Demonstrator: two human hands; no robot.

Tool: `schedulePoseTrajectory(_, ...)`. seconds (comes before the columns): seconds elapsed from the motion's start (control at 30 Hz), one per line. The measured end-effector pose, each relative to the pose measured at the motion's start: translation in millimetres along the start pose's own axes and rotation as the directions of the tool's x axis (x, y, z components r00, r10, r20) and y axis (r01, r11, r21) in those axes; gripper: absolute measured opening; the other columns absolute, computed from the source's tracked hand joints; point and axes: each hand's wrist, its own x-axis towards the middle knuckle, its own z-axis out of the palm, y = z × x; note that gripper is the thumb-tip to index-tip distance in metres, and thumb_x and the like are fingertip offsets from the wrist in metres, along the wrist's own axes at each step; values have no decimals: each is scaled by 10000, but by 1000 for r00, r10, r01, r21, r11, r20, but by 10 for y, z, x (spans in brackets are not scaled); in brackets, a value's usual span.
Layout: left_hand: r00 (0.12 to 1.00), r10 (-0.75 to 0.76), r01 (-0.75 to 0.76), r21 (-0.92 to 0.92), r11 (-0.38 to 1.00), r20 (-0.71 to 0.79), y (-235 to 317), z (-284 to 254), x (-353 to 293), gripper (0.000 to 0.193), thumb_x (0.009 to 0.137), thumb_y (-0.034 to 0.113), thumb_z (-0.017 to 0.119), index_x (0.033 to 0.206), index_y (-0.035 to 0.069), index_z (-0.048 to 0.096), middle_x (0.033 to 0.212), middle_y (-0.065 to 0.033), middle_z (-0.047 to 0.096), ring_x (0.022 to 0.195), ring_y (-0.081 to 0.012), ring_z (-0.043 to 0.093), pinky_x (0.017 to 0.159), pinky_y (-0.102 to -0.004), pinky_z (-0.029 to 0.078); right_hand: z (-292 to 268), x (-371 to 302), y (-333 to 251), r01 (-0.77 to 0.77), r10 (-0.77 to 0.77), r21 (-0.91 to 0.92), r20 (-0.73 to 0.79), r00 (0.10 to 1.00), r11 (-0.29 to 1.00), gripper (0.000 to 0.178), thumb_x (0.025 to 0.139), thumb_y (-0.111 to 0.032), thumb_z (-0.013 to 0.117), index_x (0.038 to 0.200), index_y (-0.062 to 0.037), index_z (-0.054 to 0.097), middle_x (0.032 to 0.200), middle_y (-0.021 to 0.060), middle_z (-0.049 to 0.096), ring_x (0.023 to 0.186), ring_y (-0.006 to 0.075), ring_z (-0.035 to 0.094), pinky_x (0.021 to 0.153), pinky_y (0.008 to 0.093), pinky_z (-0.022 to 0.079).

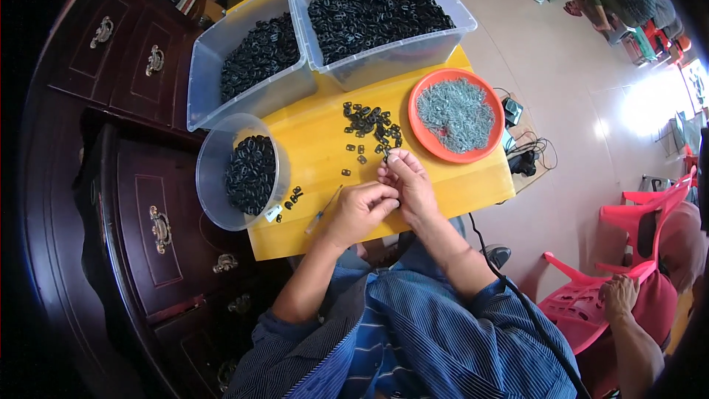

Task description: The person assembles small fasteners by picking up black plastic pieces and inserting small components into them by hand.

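My two hands meet over the near part of the yellow table [310, 129]. My right hand [415, 186] is closed, thumb and forefinger pinching a small black part [386, 154]. Against it, my left hand [362, 210] has its fingers curled together; whatever they hold is hidden. Just beyond my fingertips lies a loose pile of small black two-holed parts [377, 120], with a few strays on its near side. Beside my left hand a thin tool with a pale handle [317, 218] lies on the table, partly covered.
An orange plate [415, 120] of small silvery metal pieces stands at the right. At the left is a round clear tub [212, 191] of black parts. Two clear bins [317, 66] [210, 103] stand behind. Dark drawers [151, 214] flank the left; a person sits on a pink chair [572, 303] at right.
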Motion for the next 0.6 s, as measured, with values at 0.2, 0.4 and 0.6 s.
schedulePoseTrajectory(0.2,996,85,-86,-42,995,-16,-30,84,-69,254,835,-35,719,1088,-21,698,908,-107,683,679,-140,629,640,-280,510,-24,-4,-22,-126,123,142,28,992,982,154,990,-181,647,1120,-122,587,958,15,662,850,117,642,754,277,566)
schedulePoseTrajectory(0.4,996,79,-79,-12,997,31,17,71,-54,306,831,-55,699,1136,-26,688,969,-103,679,738,-140,646,678,-276,531,-68,26,-43,-143,129,228,75,989,963,179,990,-201,652,1136,-136,571,972,11,657,835,115,638,757,291,572)
schedulePoseTrajectory(0.6,999,34,-34,-53,998,-3,24,62,-80,287,868,-56,669,1152,-16,677,984,-50,676,803,-89,638,708,-237,525,-20,23,-40,-104,88,208,86,992,973,160,988,-198,655,1112,-130,580,960,12,659,812,110,632,734,272,552)
